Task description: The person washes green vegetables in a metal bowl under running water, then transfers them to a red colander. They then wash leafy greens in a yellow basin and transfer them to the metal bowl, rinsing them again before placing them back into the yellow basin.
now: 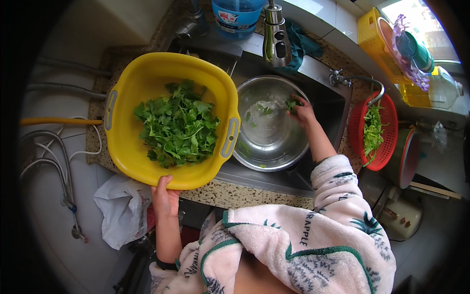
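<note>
My left hand (pixel 165 198) is closed on the near rim of a big yellow basin (pixel 122 125), thumb inside the rim. A heap of green leafy herbs (pixel 182 130), like celery leaves or parsley, lies in that basin. To its right, a stainless steel bowl (pixel 274 151) stands in the sink, with what looks like shallow water and a few loose leaves (pixel 265 110) in it. My right hand (pixel 304 113) reaches over the bowl's right side, fingers closed on a small bunch of leaves (pixel 292 103).
A pull-out faucet head (pixel 277 41) hangs over the sink's (pixel 327 110) far edge beside a blue jug (pixel 237 19). On the right, a red colander (pixel 393 120) holds cut green stems. A white plastic bag (pixel 120 210) hangs below the counter at left.
</note>
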Demonstrator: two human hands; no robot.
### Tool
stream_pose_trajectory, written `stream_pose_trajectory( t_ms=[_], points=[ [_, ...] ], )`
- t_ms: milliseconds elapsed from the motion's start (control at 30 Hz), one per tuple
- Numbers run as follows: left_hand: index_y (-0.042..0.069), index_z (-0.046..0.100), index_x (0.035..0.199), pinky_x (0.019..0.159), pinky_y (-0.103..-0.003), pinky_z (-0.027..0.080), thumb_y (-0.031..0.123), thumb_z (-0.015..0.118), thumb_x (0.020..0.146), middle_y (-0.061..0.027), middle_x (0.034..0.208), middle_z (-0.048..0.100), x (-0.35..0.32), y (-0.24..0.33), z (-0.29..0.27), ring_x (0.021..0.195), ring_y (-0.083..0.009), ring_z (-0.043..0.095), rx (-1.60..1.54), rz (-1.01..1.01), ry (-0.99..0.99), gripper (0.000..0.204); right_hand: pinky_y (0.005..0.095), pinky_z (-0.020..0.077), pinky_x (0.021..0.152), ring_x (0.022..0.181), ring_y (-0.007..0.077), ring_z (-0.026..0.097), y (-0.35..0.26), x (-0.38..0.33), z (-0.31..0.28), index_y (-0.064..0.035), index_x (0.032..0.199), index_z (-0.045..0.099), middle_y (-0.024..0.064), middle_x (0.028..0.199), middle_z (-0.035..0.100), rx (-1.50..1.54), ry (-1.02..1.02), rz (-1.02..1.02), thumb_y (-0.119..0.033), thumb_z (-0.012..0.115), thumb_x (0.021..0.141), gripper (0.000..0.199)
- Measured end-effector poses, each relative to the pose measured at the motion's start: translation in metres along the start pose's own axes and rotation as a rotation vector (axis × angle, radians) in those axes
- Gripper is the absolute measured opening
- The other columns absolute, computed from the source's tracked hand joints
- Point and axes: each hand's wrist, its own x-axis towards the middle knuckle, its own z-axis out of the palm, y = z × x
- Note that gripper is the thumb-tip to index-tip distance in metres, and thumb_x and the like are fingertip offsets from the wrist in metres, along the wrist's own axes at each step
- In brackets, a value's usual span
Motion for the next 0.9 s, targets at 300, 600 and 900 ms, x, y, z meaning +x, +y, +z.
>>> stream_pose_trajectory(
  t_ms=[300,600,900],
  points=[
    [0.003,0.049,0.109,0.056,-0.028,0.055,0.004,0.055,0.079,-0.0061,0.093,0.057,-0.001,0.001,0.004,0.075,-0.0183,0.062,-0.005,0.014,0.010,0.031,0.0436,0.0591,0.064,0.085,0.0273,0.061,0.052,0.006,0.074,-0.0171,0.125,0.053,0.0139,0.115,0.053,-0.228,-0.438,0.291,0.020,0.034,0.077,0.064],
    [0.003,0.050,0.109,0.056,-0.028,0.054,0.003,0.055,0.079,-0.0063,0.092,0.057,0.002,0.000,0.002,0.075,-0.0187,0.062,-0.014,-0.011,-0.006,0.030,0.0373,0.0571,0.064,0.077,0.0267,0.059,0.060,0.001,0.165,-0.0011,0.093,0.054,0.0160,0.089,0.056,0.411,-0.327,0.236,0.013,0.039,0.082,0.024],
    [0.004,0.047,0.112,0.061,-0.031,0.056,0.004,0.055,0.081,-0.0072,0.096,0.056,0.000,-0.004,0.003,0.080,-0.0205,0.062,-0.038,0.039,-0.057,0.032,0.0274,0.0510,0.056,0.060,0.0158,0.057,-0.073,-0.099,0.124,-0.0045,0.083,0.055,0.0062,0.079,0.055,0.097,-0.186,-0.429,0.009,0.040,0.079,0.020]
  ],
)
